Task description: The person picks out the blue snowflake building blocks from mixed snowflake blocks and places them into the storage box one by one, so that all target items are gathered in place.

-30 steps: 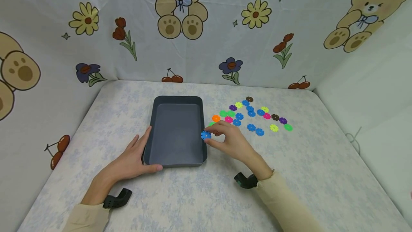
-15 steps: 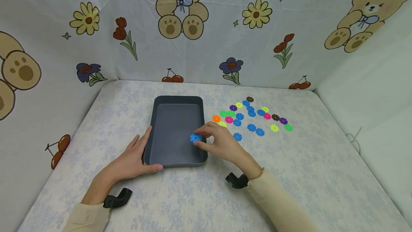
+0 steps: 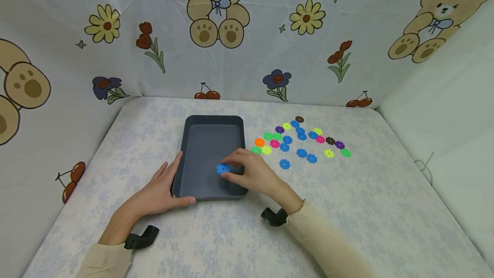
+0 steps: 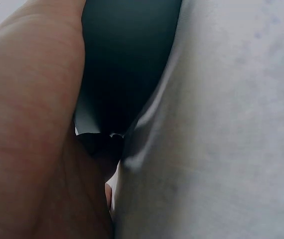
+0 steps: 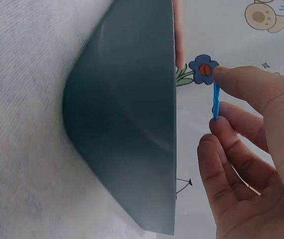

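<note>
A dark grey rectangular tray [image 3: 208,140] lies on the table, its inside bare apart from what hangs over it. My left hand [image 3: 156,194] rests against its left side and near corner, fingers straight along the wall and thumb by the front edge. Over the right part of the tray, my right hand [image 3: 254,173] pinches a blue flower-shaped plastic disc [image 3: 222,169] between thumb and fingertips. In the right wrist view the same disc [image 5: 216,101] appears edge-on, above the tray's rim. The left wrist view shows the hand [image 4: 27,119] close against the dark tray wall [image 4: 127,59].
Right of the tray lie several loose flower discs in mixed colours, among them an orange disc [image 3: 259,142], a pink disc [image 3: 320,139] and a nearer blue disc [image 3: 284,164]. A patterned cloth wall [image 3: 247,72] stands behind the table. A pale cord [image 3: 424,166] hangs at the right edge.
My right hand has carried the blue disc leftward from the tray's right rim to over its inside. Discs formerly hidden behind that hand now show. The left hand has stayed put.
</note>
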Tool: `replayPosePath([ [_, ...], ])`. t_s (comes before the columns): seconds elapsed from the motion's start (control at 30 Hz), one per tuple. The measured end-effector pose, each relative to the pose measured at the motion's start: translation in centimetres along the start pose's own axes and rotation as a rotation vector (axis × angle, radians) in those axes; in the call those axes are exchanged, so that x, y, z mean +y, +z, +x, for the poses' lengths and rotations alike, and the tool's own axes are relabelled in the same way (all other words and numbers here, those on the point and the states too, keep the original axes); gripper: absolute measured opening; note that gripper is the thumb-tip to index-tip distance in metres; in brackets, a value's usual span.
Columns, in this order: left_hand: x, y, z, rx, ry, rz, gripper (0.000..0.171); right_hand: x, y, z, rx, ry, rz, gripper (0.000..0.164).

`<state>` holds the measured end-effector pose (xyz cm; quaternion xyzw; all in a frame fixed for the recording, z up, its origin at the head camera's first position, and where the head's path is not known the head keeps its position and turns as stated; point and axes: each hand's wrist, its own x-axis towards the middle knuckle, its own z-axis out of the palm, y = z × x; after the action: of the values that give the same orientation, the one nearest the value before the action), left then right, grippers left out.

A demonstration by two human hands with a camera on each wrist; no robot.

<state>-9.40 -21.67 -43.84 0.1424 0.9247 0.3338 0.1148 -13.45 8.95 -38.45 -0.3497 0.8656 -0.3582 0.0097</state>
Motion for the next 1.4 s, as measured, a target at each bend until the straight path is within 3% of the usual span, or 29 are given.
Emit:
replayPosePath([
  [0.73, -0.1, 0.0, 0.0, -0.011, 0.0, -0.012, 0.133, -1.2, 2.8, 2.1, -0.078, -0.075, 0.022, 0.029],
  [1.4, -0.2, 0.0, -0.1, -0.006, 0.012, -0.007, 0.134, -2.3, 5.6, 3.7, -0.184, -0.094, -0.067, 0.032],
])
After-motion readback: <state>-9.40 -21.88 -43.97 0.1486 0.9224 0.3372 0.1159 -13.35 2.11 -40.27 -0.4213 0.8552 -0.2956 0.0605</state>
